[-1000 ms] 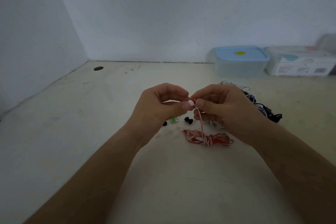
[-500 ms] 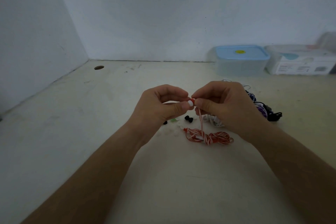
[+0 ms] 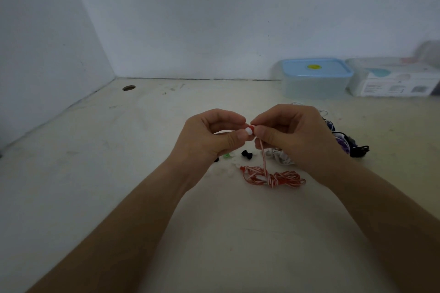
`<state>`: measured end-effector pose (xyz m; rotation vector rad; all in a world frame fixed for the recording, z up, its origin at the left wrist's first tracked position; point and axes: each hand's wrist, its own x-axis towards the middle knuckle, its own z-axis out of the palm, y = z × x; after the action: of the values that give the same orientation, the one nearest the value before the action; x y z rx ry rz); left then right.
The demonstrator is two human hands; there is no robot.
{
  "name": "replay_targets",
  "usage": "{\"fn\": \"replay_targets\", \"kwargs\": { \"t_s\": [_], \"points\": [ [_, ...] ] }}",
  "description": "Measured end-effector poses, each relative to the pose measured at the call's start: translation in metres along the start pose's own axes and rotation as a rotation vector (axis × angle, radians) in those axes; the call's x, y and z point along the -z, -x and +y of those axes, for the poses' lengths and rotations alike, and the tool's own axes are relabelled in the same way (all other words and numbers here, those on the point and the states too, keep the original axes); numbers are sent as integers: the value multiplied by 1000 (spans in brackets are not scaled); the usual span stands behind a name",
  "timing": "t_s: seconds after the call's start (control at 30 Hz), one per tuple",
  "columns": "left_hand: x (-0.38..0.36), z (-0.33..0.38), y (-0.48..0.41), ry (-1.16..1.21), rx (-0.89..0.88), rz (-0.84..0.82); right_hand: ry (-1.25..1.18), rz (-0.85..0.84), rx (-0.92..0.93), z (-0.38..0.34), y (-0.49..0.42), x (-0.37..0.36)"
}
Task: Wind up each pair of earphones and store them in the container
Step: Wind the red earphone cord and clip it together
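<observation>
Hardly anything has shifted in the last half second: both hands stay raised together. Nearest, the red-and-white cord (image 3: 271, 176) lies heaped on the desk (image 3: 142, 150), one strand rising. The left hand (image 3: 209, 135) and right hand (image 3: 292, 135) pinch its earbud (image 3: 248, 130) between them. Other earphones (image 3: 345, 144) lie tangled to the right. The lidded container (image 3: 314, 78) stands far right.

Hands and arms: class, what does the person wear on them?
Nothing visible. The left hand and right hand are gloveless and ringless; the left forearm and right forearm are bare to the frame's edge: no sleeve, watch or bracelet.
</observation>
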<state>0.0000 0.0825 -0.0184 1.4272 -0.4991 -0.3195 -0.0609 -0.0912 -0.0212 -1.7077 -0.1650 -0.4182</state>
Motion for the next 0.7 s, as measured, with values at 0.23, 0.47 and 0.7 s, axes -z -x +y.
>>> {"fn": "replay_targets", "kwargs": {
  "t_s": [0.23, 0.47, 0.7],
  "points": [
    [0, 1, 0, 40, -6, -7, -28, 3, 10, -1, 0, -1],
    [0, 1, 0, 37, -7, -6, 118, 13, 80, -1, 0, 0],
    [-1, 3, 0, 97, 12, -20, -30, -13, 8, -4, 0, 1]
  ]
}}
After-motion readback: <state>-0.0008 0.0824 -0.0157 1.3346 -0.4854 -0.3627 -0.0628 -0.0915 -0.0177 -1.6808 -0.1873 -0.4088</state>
